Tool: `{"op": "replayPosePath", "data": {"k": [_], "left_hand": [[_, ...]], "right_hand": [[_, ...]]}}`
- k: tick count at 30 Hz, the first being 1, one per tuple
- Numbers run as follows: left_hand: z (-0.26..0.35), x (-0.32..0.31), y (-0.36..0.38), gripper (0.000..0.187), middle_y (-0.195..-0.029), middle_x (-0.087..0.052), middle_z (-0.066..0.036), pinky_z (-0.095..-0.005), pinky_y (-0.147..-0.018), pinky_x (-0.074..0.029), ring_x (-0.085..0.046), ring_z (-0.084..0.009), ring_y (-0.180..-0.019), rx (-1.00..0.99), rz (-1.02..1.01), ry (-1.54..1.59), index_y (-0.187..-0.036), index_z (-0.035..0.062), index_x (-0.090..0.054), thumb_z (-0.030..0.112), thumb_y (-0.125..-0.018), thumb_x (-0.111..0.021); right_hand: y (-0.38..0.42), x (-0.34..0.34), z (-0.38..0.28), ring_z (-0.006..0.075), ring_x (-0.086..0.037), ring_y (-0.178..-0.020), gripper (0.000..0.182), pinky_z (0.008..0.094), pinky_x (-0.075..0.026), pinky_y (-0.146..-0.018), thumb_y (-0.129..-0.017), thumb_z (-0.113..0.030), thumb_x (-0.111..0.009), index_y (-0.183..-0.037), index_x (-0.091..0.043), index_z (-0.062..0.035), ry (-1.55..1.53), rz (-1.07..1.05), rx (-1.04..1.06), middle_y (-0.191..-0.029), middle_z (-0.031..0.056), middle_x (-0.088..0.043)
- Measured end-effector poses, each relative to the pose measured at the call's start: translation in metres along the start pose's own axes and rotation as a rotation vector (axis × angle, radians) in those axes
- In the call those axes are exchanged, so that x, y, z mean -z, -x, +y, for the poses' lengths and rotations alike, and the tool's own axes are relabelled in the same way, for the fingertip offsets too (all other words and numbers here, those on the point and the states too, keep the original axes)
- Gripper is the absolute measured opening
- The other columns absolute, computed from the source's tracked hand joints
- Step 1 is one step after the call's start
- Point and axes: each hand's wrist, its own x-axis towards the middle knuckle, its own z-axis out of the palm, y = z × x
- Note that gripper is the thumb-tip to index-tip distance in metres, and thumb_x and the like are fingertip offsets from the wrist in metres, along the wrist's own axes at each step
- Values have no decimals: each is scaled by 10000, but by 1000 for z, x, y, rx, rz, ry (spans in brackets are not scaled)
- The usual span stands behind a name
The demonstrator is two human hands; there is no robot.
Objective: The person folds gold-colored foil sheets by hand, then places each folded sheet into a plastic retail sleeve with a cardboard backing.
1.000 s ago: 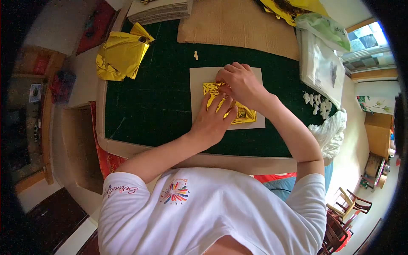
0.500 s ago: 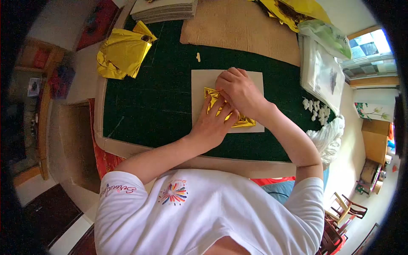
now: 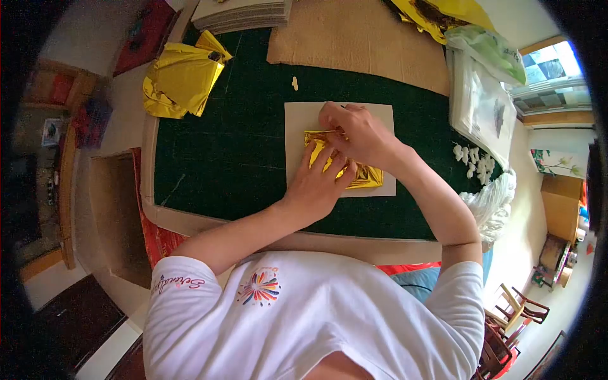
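A folded sheet of shiny gold foil (image 3: 368, 178) lies on a pale square card (image 3: 297, 119), on the dark green table top. My left hand (image 3: 316, 183) rests flat over the foil, its fingers spread and pressing on it. Just above those fingers, my right hand (image 3: 362, 131) has its fingers curled at the foil's upper edge and appears to pinch it. The fingertips are partly hidden behind the hand.
Crumpled gold foil (image 3: 182, 79) lies at the left. At the back are a stack of boards (image 3: 244, 14), brown cardboard (image 3: 361, 41) and more foil (image 3: 453, 16). Plastic bags (image 3: 481, 104), small white pieces (image 3: 474, 162) and white string (image 3: 494, 209) are at the right.
My right hand has turned slightly and its fingers have shifted along the foil's upper edge. My left hand stays in place on the foil.
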Motion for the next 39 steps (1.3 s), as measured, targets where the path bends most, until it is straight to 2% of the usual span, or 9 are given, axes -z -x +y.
{"op": "replayPosePath", "data": {"k": [13, 16, 22, 25, 27, 29, 30, 34, 39], "left_hand": [[-1, -4, 0, 326, -1391, -369, -230, -645, -1096, -227, -278, -397, -1377, 7, 7, 10, -1201, 78, -502, 157, -892, -574], [-2, -6, 1, 323, -1397, -366, -229, -655, -1099, -210, -263, -408, -1385, 14, -14, 59, -1211, 78, -503, 152, -902, -563], [-2, -7, 1, 319, -1418, -353, -229, -662, -1105, -184, -236, -417, -1402, 19, 11, 59, -1212, 90, -515, 140, -899, -554], [-3, -5, -1, 322, -1434, -344, -228, -662, -1100, -192, -237, -420, -1403, 23, -30, 65, -1213, 97, -511, 138, -897, -551], [-3, -3, -2, 311, -1445, -342, -231, -660, -1096, -199, -241, -426, -1402, 16, -27, 52, -1212, 99, -511, 144, -905, -535], [-3, -4, -2, 325, -1443, -350, -219, -652, -1082, -227, -282, -420, -1383, 9, -13, 23, -1210, 105, -503, 174, -897, -558], [-4, -4, -3, 343, -1441, -359, -207, -643, -1068, -255, -324, -414, -1363, 4, -1, -12, -1209, 112, -495, 204, -890, -582], [-4, -1, -2, 324, -1461, -341, -206, -647, -1074, -244, -308, -413, -1377, 4, -31, -11, -1205, 111, -507, 210, -903, -567], [-3, -1, -3, 283, -1466, -344, -208, -655, -1081, -236, -279, -421, -1397, 10, -53, -20, -1179, 96, -549, 196, -915, -544]], "right_hand": [[-9, 5, -1, 310, -654, -893, 180, 388, -525, -747, -949, -68, -524, -1121, -473, -62, -27, -101, -31, -973, 168, -648], [-8, 11, -10, 293, -647, -871, 229, 386, -525, -759, -958, -79, -521, -1178, -457, -81, -42, -168, -154, -929, 155, -639], [-7, 3, -1, 266, -612, -863, 360, 372, -522, -764, -932, -46, -550, -1272, -442, -96, -60, -7, -51, -1009, 134, -591], [-4, 6, 2, 261, -618, -914, 345, 361, -531, -791, -910, -24, -572, -1241, -489, -77, -59, -42, -78, -1075, 125, -579], [2, 13, 12, 243, -627, -940, 282, 339, -534, -819, -892, -3, -585, -1169, -547, -42, 2, 171, 69, -1053, 116, -591], [8, 31, 21, 220, -634, -956, 220, 321, -532, -833, -877, 5, -603, -1095, -589, -17, -128, 215, -52, -1037, 116, -599], [13, 38, 26, 200, -636, -927, 197, 308, -530, -790, -863, -13, -632, -1058, -607, -8, -176, 250, -50, -1014, 113, -604], [34, 53, 20, 206, -632, -884, 173, 307, -521, -751, -857, -36, -651, -1024, -617, -6, 18, 102, -149, -1018, 107, -607], [39, 32, 38, 264, -597, -825, 191, 354, -498, -725, -798, -77, -695, -959, -613, -13, 153, 76, -65, -933, 109, -586]]}}
